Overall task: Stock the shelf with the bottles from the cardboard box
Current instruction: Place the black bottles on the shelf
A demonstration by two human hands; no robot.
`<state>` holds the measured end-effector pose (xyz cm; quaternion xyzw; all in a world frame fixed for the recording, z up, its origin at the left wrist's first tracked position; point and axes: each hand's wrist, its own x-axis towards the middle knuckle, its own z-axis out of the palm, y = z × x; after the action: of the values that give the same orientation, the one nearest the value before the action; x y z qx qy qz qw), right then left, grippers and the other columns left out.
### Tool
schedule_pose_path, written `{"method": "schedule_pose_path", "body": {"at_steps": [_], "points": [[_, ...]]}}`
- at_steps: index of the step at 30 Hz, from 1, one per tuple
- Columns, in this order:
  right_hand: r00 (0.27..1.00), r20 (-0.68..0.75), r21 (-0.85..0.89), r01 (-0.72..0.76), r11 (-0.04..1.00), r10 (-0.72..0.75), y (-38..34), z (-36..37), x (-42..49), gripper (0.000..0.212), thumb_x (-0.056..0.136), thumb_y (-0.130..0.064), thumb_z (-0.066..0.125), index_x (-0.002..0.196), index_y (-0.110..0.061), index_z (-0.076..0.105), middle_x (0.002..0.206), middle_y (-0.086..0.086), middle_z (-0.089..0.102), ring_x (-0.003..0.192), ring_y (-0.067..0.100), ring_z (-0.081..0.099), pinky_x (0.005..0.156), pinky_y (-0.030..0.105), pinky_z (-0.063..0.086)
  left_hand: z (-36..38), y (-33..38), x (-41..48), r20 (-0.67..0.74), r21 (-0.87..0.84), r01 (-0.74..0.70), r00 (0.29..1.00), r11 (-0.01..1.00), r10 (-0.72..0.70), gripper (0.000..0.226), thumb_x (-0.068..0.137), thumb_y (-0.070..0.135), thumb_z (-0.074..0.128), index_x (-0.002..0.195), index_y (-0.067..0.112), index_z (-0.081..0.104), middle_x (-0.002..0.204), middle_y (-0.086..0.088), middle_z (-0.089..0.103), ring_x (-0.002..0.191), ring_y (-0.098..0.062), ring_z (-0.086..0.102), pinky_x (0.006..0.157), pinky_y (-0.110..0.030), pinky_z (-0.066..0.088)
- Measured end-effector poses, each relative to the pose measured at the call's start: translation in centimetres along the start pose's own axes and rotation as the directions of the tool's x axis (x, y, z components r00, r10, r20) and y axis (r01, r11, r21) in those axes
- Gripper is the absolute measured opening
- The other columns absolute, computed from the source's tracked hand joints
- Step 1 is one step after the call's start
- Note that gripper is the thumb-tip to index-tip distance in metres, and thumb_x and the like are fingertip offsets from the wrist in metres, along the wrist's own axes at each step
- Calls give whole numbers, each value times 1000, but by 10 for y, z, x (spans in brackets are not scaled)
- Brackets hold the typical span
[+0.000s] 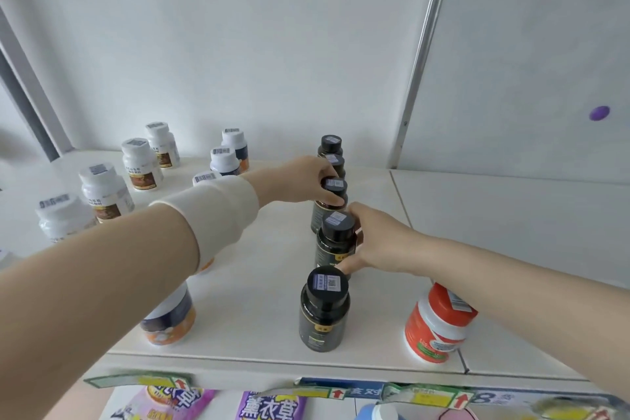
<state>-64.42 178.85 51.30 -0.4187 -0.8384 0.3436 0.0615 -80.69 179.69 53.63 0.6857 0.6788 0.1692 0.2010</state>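
left hand (pixel 300 181) gripping one black bottle (pixel 335 186), right hand (pixel 378 242) the next bottle (pixel 337 232), i feared knocking the front bottle (pixel 324 310) off the shelf (pixel 266 283) edge.

The shelf (pixel 259 286) is a smooth white board with a faint sheen, and the upright post (pixel 426 44) in the upper right is silvery metal. Every black bottle (pixel 322 320) in the middle row is dark glossy plastic, its cap bearing a paper sticker (pixel 328 282); the white bottles (pixel 105 191) at left are shiny plastic too. The sleeve (pixel 218 215) at centre left is matt cream cloth, the price tags (pixel 146 381) along the lower edge crumpled paper.
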Motion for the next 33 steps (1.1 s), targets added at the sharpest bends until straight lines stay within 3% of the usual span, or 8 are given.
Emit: {"method": "schedule_pose_path", "body": {"at_steps": [5,10,13,17,23,29,33], "points": [[1000,-6,-119,-1,993,0,1,1,4,82,67,-23,82,134,-12,36,133,5,51,120,23,50,91,27,41,5,-1,3,-11,-31,15,1000,999,-16,48,80,30,72,119,8,54,109,-1,56,95,-16,51,82,-25,40],[1000,-13,-178,9,984,-12,-1,5,11,90,66,-26,83,137,-9,31,137,8,48,125,26,47,100,31,42,6,-1,1,-9,-14,13,1000,1000,-13,49,81,31,72,120,9,52,108,-1,55,90,-16,49,72,-24,39],[1000,-9,-186,18,982,-20,-2,8,13,94,64,-28,84,139,-10,30,139,7,48,126,25,47,103,36,42,7,-2,1,-6,-14,12,1000,1000,-12,49,81,31,71,122,11,51,116,-3,56,90,-15,49,76,-23,36],[1000,11,-205,9,979,-7,-9,4,10,94,65,-29,84,139,-10,31,138,5,48,126,25,47,103,34,41,6,-1,2,15,-5,7,1000,1000,-7,52,83,31,70,127,12,48,119,-1,53,94,-15,48,80,-23,35],[998,28,-285,-52,957,62,-29,-17,-17,73,74,-32,77,132,-5,42,129,9,54,118,24,53,101,35,44,-21,9,-9,83,-1,23,996,1000,-23,53,84,27,69,129,13,46,127,0,54,102,-14,52,87,-24,38],[999,-47,-414,-32,910,14,-68,-32,-68,52,90,-31,58,129,1,46,131,17,53,122,29,49,98,32,40,-70,31,-74,-38,210,31,999,977,-23,49,86,31,66,129,16,49,129,-1,56,116,-19,53,100,-32,42],[975,-209,-482,-40,875,-70,-93,-22,-83,56,90,-37,55,131,-1,41,131,16,50,118,31,49,96,37,44,-84,36,-140,-148,566,90,989,820,-6,43,89,37,58,128,23,47,128,3,55,113,-21,55,95,-35,44]]}}
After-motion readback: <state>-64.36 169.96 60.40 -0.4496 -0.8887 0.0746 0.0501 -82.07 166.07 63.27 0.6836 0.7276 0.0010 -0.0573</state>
